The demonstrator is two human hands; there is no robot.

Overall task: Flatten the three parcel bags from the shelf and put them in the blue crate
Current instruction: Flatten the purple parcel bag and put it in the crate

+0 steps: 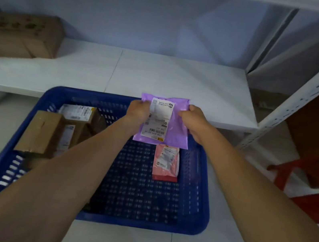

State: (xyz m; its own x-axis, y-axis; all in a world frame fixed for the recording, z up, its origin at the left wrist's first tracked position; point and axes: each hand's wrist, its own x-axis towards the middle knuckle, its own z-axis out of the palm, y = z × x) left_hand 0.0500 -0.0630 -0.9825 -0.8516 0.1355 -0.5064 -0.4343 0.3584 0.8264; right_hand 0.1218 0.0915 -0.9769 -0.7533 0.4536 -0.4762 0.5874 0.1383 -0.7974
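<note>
White shelf (162, 74), one brown box (19, 34) at its left end. One blue crate (206, 192) on floor against shelf's front edge. Two cardboard boxes (40, 132) fill crate's left side. One purple parcel bag (175, 132) over crate's far right corner, left hand (137, 113) and right hand (193, 122) each gripping a side edge. One pink parcel bag (166, 162) lies flat in crate, partly under purple one.

The left hand (138, 110) and right hand (194, 120) are bare, as are both forearms (62, 168).
</note>
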